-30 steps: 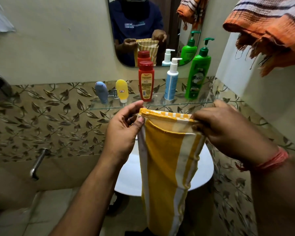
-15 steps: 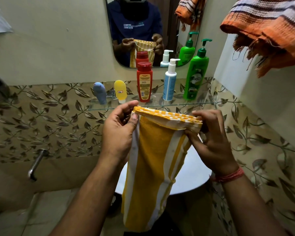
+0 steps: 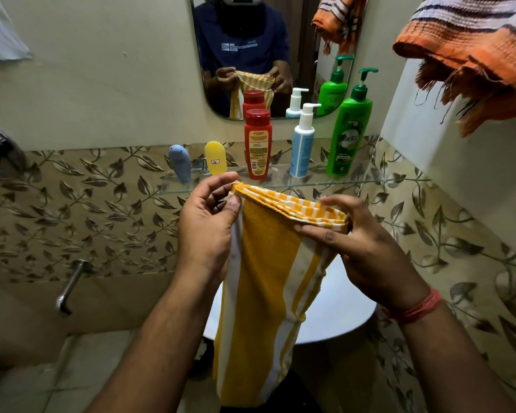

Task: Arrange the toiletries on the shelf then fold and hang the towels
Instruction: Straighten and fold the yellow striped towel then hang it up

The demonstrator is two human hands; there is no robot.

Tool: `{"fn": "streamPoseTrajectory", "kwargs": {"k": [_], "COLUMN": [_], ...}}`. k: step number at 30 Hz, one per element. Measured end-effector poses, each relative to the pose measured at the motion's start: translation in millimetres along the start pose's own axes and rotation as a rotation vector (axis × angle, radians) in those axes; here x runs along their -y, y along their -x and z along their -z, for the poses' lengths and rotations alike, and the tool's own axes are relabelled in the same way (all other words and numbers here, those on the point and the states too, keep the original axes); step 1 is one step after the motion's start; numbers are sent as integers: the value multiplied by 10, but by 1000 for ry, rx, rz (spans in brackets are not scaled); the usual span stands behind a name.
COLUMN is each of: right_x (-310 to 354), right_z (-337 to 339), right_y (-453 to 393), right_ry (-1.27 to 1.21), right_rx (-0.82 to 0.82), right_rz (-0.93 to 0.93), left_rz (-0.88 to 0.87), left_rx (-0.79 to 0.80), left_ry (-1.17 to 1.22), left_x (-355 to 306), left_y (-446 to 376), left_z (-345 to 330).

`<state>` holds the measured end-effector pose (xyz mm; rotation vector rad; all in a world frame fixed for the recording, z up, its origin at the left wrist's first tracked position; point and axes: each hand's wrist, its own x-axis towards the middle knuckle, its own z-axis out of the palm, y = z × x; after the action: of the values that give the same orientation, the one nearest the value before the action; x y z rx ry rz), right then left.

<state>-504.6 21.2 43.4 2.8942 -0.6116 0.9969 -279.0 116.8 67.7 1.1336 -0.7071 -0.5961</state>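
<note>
A yellow and white striped towel [image 3: 268,278], folded into a narrow strip, hangs down in front of me. My left hand [image 3: 206,234] pinches its top left corner. My right hand [image 3: 358,251] grips the top right corner, thumb across the folded edge. Behind it a glass shelf [image 3: 364,181] carries a blue tube [image 3: 180,163], a yellow tube [image 3: 215,158], a red bottle [image 3: 257,143], a white and blue pump bottle [image 3: 302,141] and a green pump bottle [image 3: 349,129], all upright in a row. An orange striped towel [image 3: 471,52] hangs at the upper right.
A mirror [image 3: 274,31] on the wall reflects me and the bottles. A white round basin [image 3: 340,308] sits below the towel. A metal tap [image 3: 69,289] sticks out of the tiled wall at the left. The right wall stands close to my right arm.
My right hand has shifted its hold along the towel's top edge, now with the thumb laid across it. The towel's top edge has opened a little wider. The view has tilted slightly.
</note>
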Motion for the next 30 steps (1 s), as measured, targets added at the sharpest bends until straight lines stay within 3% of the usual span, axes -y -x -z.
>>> {"fn": "streamPoseTrajectory", "kwargs": {"k": [4,12,19,26,30], "right_x": [-73,-27,-89,-41,-42], "right_z": [-96,-86,66,322,325], "right_y": [-20,-32,-3,-64,-95], "right_ry": [-101,-242,-372,-478,-571], "right_rx": [86,127,259,153,100], "right_rz": [-197,-239,-432,-138,-82], "left_rz": [-3,-30,-68,-39,-34], "left_rx": [26,-1,-40,-29,-27], "left_ry": [-18,-15,-71,-106,-105], "left_x": [5,-33,-33,3,3], "left_y": [42,22,18,19,19], "left_z": [-39,-48,1,72,73]}}
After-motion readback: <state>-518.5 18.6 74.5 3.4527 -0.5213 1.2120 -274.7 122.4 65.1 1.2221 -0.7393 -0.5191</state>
